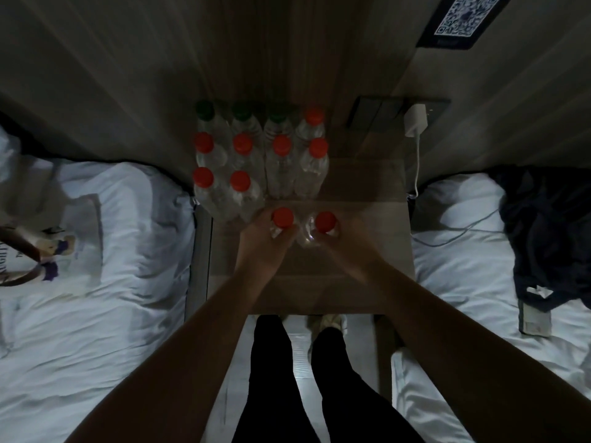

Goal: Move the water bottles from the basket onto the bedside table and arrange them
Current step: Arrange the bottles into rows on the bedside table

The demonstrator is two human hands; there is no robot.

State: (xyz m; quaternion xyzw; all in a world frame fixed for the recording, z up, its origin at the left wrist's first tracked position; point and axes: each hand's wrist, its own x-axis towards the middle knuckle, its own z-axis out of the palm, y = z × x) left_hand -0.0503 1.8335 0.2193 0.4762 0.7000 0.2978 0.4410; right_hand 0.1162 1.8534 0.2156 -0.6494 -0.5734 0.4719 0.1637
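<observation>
Holding: two red-capped bottles, one per hand, at the front of the counter [367,251]
Left hand [260,243]: fingers wrapped around the left held bottle [282,218], just in front of the standing rows
Right hand [347,241]: fingers wrapped around the right held bottle [325,222], beside the other one; the hand is blurred
Standing bottles: ten on the counter's left half, upright and packed close
Back row: three green caps [241,110] and one red cap [314,116]
Middle row: four red caps [281,145]
Front row: two red caps [240,180], on the left only
Total count: twelve bottles, nine red caps and three green
Beds: two, white bedding, one on each side of the counter
Left bed [112,251]: a printed bag with a brown handle [19,247]
Right bed [463,266]: dark clothing [543,235] and one white cable
Wall: one white charger [415,123] plugged in, one QR-code sign [463,17]
</observation>
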